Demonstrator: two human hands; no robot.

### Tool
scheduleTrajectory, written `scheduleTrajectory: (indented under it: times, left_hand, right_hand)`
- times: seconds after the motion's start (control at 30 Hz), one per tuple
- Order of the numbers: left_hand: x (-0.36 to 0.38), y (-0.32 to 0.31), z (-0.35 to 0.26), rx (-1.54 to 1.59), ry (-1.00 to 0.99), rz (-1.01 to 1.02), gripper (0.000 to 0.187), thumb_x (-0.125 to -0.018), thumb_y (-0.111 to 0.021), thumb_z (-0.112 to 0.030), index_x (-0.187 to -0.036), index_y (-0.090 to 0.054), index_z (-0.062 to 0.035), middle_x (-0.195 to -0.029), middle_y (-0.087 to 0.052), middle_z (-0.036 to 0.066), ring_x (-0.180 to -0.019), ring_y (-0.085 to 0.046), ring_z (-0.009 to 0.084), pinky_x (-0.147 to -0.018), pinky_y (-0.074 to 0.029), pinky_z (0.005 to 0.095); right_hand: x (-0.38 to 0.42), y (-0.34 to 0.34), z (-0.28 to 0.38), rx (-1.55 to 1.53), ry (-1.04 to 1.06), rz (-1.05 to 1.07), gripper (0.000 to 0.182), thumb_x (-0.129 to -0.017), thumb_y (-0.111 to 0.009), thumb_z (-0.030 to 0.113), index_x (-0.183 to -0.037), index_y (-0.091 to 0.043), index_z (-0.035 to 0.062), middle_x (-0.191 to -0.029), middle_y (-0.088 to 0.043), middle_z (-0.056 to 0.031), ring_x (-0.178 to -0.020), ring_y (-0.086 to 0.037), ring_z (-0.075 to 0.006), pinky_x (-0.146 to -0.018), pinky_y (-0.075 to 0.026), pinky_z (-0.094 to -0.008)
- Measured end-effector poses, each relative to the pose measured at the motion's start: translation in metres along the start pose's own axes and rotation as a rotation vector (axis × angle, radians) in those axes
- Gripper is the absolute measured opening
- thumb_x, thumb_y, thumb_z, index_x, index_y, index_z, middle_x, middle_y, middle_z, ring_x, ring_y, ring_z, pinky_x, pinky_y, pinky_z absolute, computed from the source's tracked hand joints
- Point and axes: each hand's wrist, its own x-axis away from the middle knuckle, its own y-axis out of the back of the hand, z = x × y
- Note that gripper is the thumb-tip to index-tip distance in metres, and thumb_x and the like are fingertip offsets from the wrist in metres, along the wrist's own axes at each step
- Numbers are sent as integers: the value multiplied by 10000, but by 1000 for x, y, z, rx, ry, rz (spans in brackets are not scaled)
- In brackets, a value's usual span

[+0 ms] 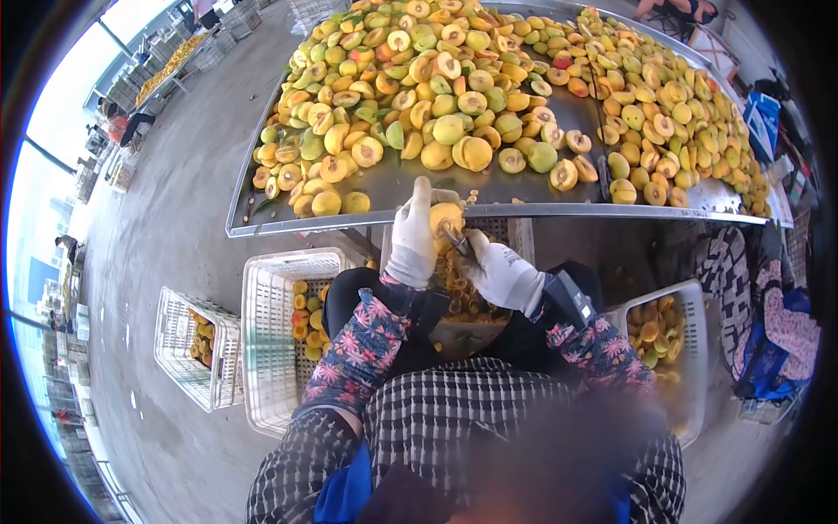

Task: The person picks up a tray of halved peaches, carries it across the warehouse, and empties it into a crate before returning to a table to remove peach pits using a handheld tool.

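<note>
My left hand (414, 234), in a white glove, is closed around a yellow peach half (447, 217) just over the near edge of the metal table. My right hand (506, 274), gloved too, grips a small metal pitting tool (460, 245). The tool's tip touches the cut face of the peach half; its exact shape is partly hidden by the fingers. Below both hands, between my knees, stands a crate with many small brown-orange pieces (467, 297) in it. Peaches, many of them halved with pits showing (367, 151), are heaped on the table in front.
The metal table's raised front rim (541, 210) runs across ahead of me. White plastic crates with peaches stand left (253, 306), farther left (229, 358) and right (696, 349). Clothing (790, 327) lies at far right. Other people (122, 122) sit at the far left.
</note>
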Motion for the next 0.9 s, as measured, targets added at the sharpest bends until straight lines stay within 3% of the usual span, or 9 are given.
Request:
scheduleTrajectory:
  times: [0.13, 0.2, 0.27, 0.37, 0.47, 0.57, 0.63, 0.73, 0.9]
  left_hand:
    - [-5, -1, 0, -27, 42, 6, 490, -1011, -435, -398, -889, -638, 31, -780, -656, 124, -676, -634, 185, -641, -522, 277]
    - [-8, -3, 6, 34, -35, -19, 475, -1003, -459, -384, -876, -639, 36, -771, -657, 133, -659, -639, 198, -620, -525, 283]
    - [-9, -2, 8, 55, -54, 15, 460, -995, -482, -373, -872, -640, 41, -770, -659, 142, -652, -644, 212, -610, -529, 292]
    - [-11, 4, 3, 18, 21, 138, 440, -981, -516, -364, -876, -640, 45, -782, -664, 154, -654, -651, 232, -611, -537, 307]
    - [-18, 4, 4, 19, 50, 196, 424, -969, -541, -359, -875, -641, 42, -790, -668, 165, -654, -654, 245, -617, -544, 322]
    - [-19, 1, 13, 109, -20, 159, 415, -958, -558, -359, -884, -639, 41, -796, -670, 175, -659, -658, 254, -624, -549, 333]
    - [-13, -6, 8, 152, -19, 109, 413, -949, -570, -365, -897, -635, 40, -799, -672, 180, -667, -662, 262, -627, -551, 336]
    - [-16, 1, 0, 59, 138, 275, 431, -935, -586, -383, -920, -628, 45, -806, -672, 187, -689, -671, 281, -639, -558, 349]
    - [-17, 2, 5, 87, 187, 329, 455, -922, -594, -407, -917, -622, 47, -817, -665, 196, -694, -673, 298, -668, -572, 384]
  right_hand:
    - [4, -2, 5, -9, 3, -26, 300, -919, -569, 230, -1064, -467, -12, -789, -632, -276, -759, -621, -451, -650, -475, -497]
    - [5, -21, 8, -271, -4, -129, 293, -944, -536, 234, -1088, -493, -19, -861, -629, -285, -845, -620, -443, -707, -476, -467]
    - [4, -13, 10, -409, -105, -11, 304, -957, -527, 244, -1098, -494, -23, -872, -629, -257, -849, -628, -406, -718, -474, -436]
    - [7, 1, 10, -167, -108, 75, 308, -961, -527, 263, -1088, -496, -16, -821, -623, -189, -765, -628, -331, -690, -473, -420]
    - [6, -18, -6, -457, -89, 7, 289, -972, -524, 275, -1057, -503, 0, -766, -620, -88, -670, -604, -255, -655, -481, -414]
    - [7, 5, 28, -1203, -521, 241, 236, -984, -517, 283, -1026, -510, 50, -698, -571, -13, -547, -541, -176, -530, -456, -354]
    - [9, 11, 30, -1142, -484, 258, 194, -988, -516, 281, -1021, -510, 90, -671, -525, 17, -498, -485, -126, -464, -406, -299]
    - [8, 6, 21, -891, -318, 188, 150, -988, -520, 281, -1007, -507, 133, -634, -458, 38, -446, -401, -77, -401, -322, -244]
    - [18, 18, 35, -1239, -594, 262, 183, -998, -494, 282, -999, -525, 102, -606, -439, 28, -410, -382, -96, -382, -296, -242]
